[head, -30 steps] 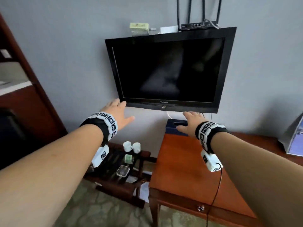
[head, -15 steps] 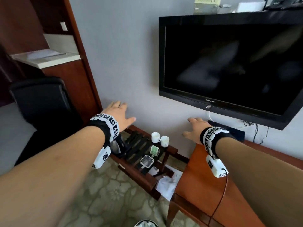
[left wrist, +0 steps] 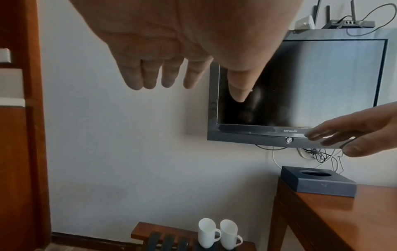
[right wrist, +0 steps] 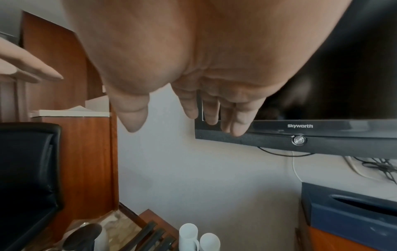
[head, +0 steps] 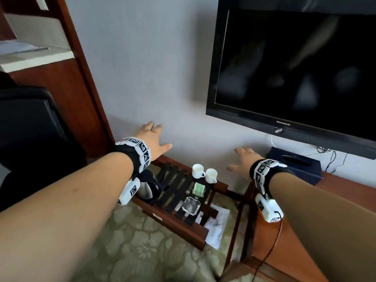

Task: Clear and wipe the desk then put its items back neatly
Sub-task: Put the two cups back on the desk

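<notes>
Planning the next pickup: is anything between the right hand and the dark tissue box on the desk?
Nothing visible. The right hand hangs open just left of the tissue box, with only bare wall and desk edge between them.

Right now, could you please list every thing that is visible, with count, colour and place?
desk: 1, reddish-brown wood, right
tissue box: 1, dark blue, desk's back corner by the wall
television: 1, black, on the wall above the desk
low slatted rack: 1, dark wood, on the floor left of the desk
cups: 2, white, rack's back edge, side by side
glass ashtray: 1, clear, front of the rack
small packet: 1, green, between cups and ashtray
kettle: 1, metal and black, rack's left end
papers: white, floor beside the rack
chair: 1, black, far left
left hand: open, empty, above the rack
right hand: open, empty, near the desk's corner
</notes>
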Available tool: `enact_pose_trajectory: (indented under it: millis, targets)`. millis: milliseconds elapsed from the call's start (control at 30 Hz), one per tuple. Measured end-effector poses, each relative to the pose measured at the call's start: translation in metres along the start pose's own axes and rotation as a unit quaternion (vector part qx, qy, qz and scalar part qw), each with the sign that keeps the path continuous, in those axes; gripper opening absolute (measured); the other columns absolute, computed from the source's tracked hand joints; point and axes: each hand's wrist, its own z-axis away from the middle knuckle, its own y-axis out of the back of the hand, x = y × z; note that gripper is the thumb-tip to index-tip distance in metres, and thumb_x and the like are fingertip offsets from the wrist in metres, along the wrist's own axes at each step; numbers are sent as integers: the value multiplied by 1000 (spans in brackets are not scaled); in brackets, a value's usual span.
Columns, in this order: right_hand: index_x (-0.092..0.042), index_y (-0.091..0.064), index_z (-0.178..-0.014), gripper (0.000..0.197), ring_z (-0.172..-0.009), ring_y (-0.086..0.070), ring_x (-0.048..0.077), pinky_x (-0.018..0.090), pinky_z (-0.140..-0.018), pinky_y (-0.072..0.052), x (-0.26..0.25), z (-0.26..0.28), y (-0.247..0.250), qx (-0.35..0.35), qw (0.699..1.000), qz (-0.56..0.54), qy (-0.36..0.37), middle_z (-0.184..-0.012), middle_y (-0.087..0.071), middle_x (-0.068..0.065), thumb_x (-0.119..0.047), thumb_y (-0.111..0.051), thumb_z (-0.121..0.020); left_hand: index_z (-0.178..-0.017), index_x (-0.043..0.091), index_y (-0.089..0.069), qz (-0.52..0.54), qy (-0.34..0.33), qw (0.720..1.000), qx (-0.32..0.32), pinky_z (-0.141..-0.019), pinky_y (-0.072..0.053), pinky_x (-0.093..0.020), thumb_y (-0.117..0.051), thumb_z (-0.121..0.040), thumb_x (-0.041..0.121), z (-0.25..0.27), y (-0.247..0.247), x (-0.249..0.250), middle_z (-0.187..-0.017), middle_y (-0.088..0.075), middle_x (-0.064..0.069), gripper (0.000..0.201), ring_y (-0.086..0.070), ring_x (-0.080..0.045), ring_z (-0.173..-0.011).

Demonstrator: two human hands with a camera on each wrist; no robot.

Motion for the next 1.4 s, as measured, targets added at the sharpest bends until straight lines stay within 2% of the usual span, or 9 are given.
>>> enact_pose_trajectory:
  millis: [167,300,500,633,933,1233,1400]
  targets:
    - [-23,-22,-161,87,-143,-41,33,45,-113,-40,-48,-22,-15,-4,998,-12,-55,-163,-28,10,-59,-61,-92,-164,20,-6,-11,-35,999,-31,-125,-17,-42,-44,-97,67,-51,-3,-71,-171,2,-7,90,-6,-27,-157]
    - [-24,-26,-160,89,-140,-45,34,46,-111,-43,-72,-28,-32,-20,996,-38,-83,-161,-31,10,-59,-65,-88,-163,19,-9,-7,-67,997,-36,-126,-18,-43,-45,-96,68,-86,-5,-90,-171,-1,-7,91,-8,-26,-157]
    - [-21,-26,-160,92,-141,-44,35,46,-114,-40,-68,-51,-42,-24,992,-48,-115,-160,-32,13,-64,-64,-87,-163,21,-8,12,-121,991,-64,-125,-20,-47,-45,-96,68,-131,-36,-62,-171,0,-4,90,-8,-25,-157]
    - [-20,-28,-159,96,-141,-44,33,45,-115,-40,-48,-77,-57,-31,987,-73,-142,-160,-33,12,-68,-65,-84,-163,19,-8,18,-150,983,-101,-125,-18,-43,-45,-97,66,-162,-67,-40,-171,0,-5,89,-8,-25,-157]
    - [-22,-29,-158,91,-139,-46,33,44,-112,-43,3,-198,-110,-98,974,-101,-175,-158,-37,11,-61,-67,-85,-163,17,-11,-8,-138,979,-153,-124,-17,-40,-48,-99,59,-282,-124,-1,-171,-3,-7,85,-10,-26,-157]
    - [-22,-34,-154,85,-129,-54,34,46,-103,-50,33,-302,-163,-170,964,-92,-182,-149,-42,9,-61,-66,-85,-163,20,-11,2,-142,963,-229,-119,-34,-43,-54,-98,53,-379,-212,48,-171,-3,-4,85,-24,-27,-153]
    - [-22,-32,-155,86,-133,-51,32,45,-106,-47,35,-337,-207,-190,954,-104,-206,-155,-37,8,-60,-66,-85,-161,19,-18,7,-168,950,-265,-118,-36,-40,-66,-92,48,-414,-273,56,-169,-12,-4,89,-33,-28,-149]
